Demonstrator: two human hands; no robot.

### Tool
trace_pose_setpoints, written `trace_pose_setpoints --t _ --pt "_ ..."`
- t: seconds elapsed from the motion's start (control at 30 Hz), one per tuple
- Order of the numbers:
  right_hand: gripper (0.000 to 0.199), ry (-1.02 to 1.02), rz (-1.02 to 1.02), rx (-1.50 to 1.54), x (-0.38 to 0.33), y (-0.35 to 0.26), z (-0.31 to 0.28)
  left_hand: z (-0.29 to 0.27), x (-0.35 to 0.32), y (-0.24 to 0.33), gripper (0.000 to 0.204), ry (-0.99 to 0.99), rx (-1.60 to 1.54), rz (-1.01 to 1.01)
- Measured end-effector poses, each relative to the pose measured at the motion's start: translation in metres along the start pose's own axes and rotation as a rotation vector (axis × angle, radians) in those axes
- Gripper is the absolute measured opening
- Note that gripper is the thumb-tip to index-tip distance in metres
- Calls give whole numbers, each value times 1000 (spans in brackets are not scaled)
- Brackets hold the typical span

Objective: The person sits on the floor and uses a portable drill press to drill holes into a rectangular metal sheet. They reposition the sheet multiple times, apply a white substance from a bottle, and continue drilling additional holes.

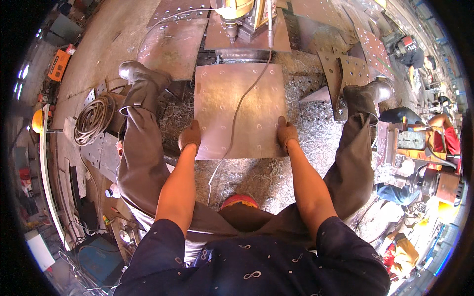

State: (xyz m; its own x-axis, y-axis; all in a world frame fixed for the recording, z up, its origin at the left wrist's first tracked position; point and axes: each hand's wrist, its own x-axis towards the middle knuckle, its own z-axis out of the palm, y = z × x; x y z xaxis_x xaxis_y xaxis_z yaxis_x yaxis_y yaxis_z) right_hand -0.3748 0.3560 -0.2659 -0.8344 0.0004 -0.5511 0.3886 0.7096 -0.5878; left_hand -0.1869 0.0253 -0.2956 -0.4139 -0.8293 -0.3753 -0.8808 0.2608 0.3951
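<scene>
A square steel plate (240, 103), marked with rows of small pale curved marks, lies flat between my spread legs. My left hand (190, 135), in a brown work glove, grips its left edge near the close corner. Opposite it, my gloved right hand (287, 133) is closed on the right edge. A thin dark cable (238, 106) runs across the plate and ends in a light-coloured tail close to me. Just beyond the far edge stands a yellow drilling machine (232, 15) on another steel plate. The undersides of both grips are hidden.
Metal shavings litter the ground around the plate. Drilled steel plates (340, 74) lean by my right boot, and more lie at the back. A coiled cable (94, 121) rests left of my left leg, near a bottle (112, 191). Other people (447, 138) sit at the far right.
</scene>
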Motion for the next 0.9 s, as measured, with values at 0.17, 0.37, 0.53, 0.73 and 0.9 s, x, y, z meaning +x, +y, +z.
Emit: trace_pose_setpoints --t 0.17,0.37,0.53,0.73,0.9 --pt "71 201 -171 -194 -9 14 -5 -30 -76 71 70 -92 154 373" --pt "56 -4 -460 -412 -91 -50 14 45 -146 46 50 -441 31 411" --pt "47 -259 -270 -361 -121 -48 28 115 -197 30 45 -701 219 1136" --pt "51 -78 -211 -432 -98 -11 8 101 -206 26 49 -779 80 841" --pt "50 61 -14 -415 -75 3 -39 45 -179 18 43 -624 -216 586"
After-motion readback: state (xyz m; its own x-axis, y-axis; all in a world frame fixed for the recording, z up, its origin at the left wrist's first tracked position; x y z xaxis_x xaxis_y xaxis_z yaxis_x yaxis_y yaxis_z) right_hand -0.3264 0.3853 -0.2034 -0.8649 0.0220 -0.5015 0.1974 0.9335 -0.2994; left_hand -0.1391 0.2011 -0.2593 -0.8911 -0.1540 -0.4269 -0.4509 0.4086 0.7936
